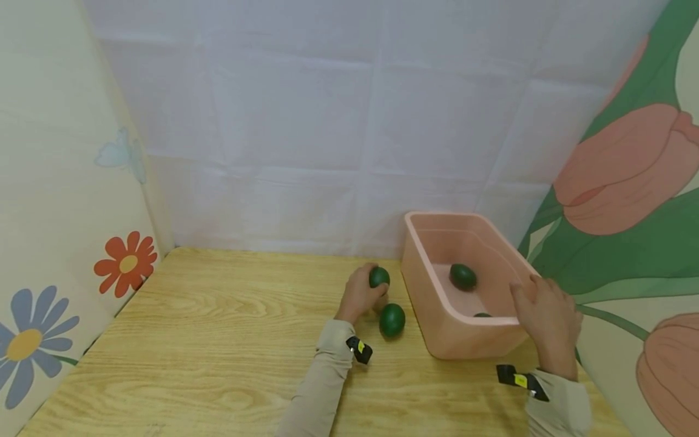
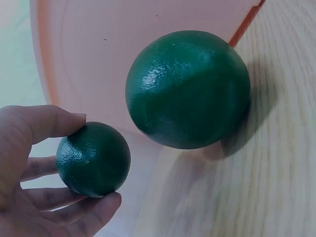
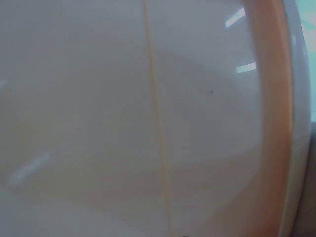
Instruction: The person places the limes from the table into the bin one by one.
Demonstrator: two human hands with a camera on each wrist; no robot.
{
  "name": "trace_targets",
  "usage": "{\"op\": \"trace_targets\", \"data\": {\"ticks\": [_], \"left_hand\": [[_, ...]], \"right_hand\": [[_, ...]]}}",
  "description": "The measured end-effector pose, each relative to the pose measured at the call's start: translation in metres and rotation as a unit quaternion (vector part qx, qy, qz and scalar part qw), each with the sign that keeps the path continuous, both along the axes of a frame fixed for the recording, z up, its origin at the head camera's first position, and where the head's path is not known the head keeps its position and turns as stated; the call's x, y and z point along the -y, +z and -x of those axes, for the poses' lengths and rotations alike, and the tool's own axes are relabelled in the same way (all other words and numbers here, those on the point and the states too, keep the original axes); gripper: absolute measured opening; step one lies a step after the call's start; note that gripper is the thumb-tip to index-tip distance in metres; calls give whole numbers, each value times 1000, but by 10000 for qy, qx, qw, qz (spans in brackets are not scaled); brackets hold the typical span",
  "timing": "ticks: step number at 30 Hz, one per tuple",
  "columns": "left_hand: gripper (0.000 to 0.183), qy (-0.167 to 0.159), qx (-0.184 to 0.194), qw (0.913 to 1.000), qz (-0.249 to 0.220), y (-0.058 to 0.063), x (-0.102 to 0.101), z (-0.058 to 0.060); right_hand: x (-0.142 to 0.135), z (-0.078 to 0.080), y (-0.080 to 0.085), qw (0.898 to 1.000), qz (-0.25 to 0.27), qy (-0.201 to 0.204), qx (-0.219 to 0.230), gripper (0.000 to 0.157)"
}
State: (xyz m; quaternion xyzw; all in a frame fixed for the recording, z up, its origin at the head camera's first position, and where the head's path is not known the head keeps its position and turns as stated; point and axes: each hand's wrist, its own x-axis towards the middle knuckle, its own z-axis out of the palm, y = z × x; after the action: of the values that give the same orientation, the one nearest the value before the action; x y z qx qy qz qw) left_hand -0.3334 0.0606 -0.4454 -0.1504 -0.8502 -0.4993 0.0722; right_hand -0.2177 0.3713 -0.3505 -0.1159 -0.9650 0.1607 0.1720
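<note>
My left hand (image 1: 360, 294) pinches a dark green avocado (image 1: 379, 277) between thumb and fingers. In the left wrist view this avocado (image 2: 94, 159) is smooth and glossy. Nearer to me, a second avocado (image 1: 392, 320) lies on the table beside the pink bin (image 1: 431, 337); it looms large as the other avocado (image 2: 187, 89) in the left wrist view. My right hand (image 1: 546, 312) grips the bin's rim at the near right corner, its fingertips partly hidden. Inside the bin lies an avocado (image 1: 463, 277), and a sliver of another avocado (image 1: 483, 315) shows behind the near wall.
The wood-grain table (image 1: 229, 340) stretches to the left of the hands. A white cloth backdrop (image 1: 289, 121) rises behind it. Flower-patterned panels flank both sides, the right panel (image 1: 628, 255) close to the bin. The right wrist view is filled by the bin's wall (image 3: 207, 123).
</note>
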Motion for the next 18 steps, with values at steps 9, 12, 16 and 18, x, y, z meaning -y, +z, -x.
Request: {"op": "trace_targets", "data": {"ticks": [9,12,16,18], "left_hand": [[57,-37,15,10000,-55,4,1,0],[57,-51,-23,10000,-65,4,1,0],[56,-56,-65,10000,-37,4,1,1],[57,-65,-75,9999,-26,5,1,0]], "right_hand": [[-1,0,0,10000,-6,20,-62,70],[-1,0,0,10000,-16,17,-88,69],[-1,0,-1,10000,-43,22,-80,70],[-2,0,-2,10000,-47,18,-58,70]]}}
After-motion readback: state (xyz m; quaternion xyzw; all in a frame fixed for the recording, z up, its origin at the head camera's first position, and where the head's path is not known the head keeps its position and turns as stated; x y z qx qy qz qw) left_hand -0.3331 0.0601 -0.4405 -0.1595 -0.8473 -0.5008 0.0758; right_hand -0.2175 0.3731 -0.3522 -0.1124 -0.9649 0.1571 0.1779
